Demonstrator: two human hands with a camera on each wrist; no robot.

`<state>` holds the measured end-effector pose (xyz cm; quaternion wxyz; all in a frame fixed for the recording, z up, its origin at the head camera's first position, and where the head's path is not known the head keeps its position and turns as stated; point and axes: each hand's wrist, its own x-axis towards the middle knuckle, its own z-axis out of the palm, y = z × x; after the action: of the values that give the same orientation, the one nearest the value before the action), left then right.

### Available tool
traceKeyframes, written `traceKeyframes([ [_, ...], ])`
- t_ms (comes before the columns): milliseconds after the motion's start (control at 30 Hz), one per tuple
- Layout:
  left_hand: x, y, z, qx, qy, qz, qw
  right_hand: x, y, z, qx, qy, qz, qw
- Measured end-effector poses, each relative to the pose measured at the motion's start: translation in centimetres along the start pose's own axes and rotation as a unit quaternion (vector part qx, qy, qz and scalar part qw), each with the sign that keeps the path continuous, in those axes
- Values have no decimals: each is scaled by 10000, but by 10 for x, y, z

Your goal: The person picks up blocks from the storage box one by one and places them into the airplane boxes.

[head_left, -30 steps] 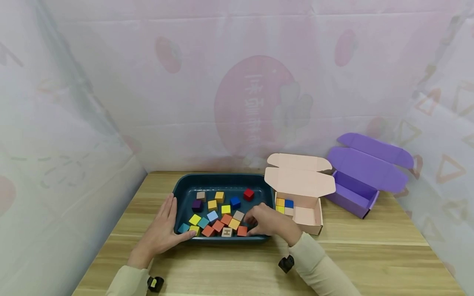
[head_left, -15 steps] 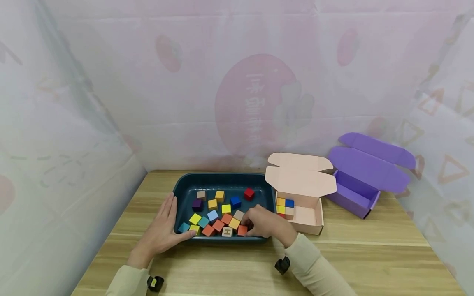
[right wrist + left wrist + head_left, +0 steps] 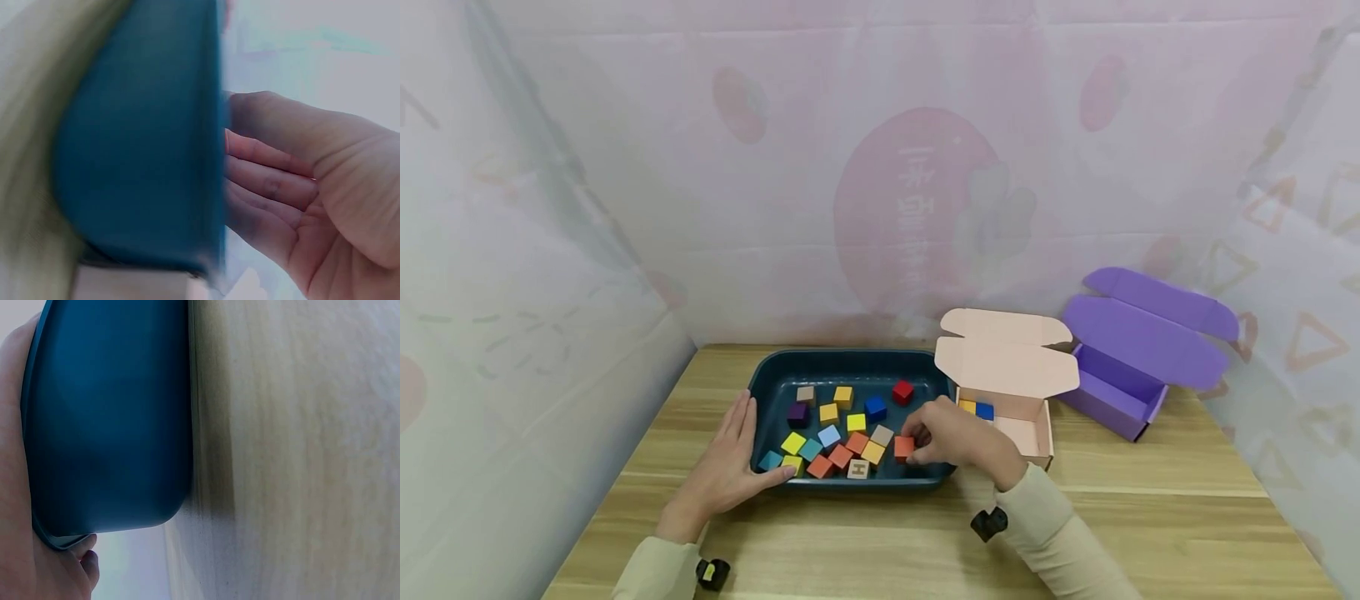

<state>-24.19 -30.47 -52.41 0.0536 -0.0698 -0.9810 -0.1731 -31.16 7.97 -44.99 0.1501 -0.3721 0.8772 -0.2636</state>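
Observation:
My right hand (image 3: pixel 955 437) pinches an orange-red cube (image 3: pixel 903 449) between thumb and fingers at the right side of the dark teal tray (image 3: pixel 857 357). In the right wrist view the tray's wall (image 3: pixel 137 150) hides the fingertips and the cube. My left hand (image 3: pixel 718 471) rests against the tray's left side, its fingers straight along the outside and its thumb over the front rim. Several loose cubes lie in the tray: a letter-H cube (image 3: pixel 858 469), a blue one (image 3: pixel 876 408), a red one (image 3: pixel 903 392), a purple one (image 3: pixel 798 415), plus yellow, orange and teal ones.
Just right of the tray stands an open pale pink box (image 3: pixel 1007 367); a few cubes sit in its left end, partly behind my right hand. Beyond it is an open purple box (image 3: pixel 1120 387). A printed cloth (image 3: pixel 775 208) hangs behind the wooden table (image 3: pixel 1150 517).
My right hand has drawn the orange-red cube away from the neighbouring cubes, back and to the right. It now covers more of the pink box's cubes. My left hand has stayed in place.

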Motion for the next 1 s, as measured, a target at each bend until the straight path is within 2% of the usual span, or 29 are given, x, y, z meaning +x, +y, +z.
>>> traceKeyframes([
  [200,0,0,0,-23,15,10,10000,-14,2,-24,-43,208,48,9998],
  [400,2,-1,-1,-12,28,40,10000,-31,13,-45,-6,540,-262,9982],
  [633,2,1,-2,-42,23,39,10000,-56,27,-63,245,817,52,9963],
  [767,1,1,-4,-54,-6,-6,10000,-65,39,-67,134,882,254,9957],
  [1000,0,2,-2,-25,-5,-27,10000,-76,60,-57,139,790,484,9956],
])
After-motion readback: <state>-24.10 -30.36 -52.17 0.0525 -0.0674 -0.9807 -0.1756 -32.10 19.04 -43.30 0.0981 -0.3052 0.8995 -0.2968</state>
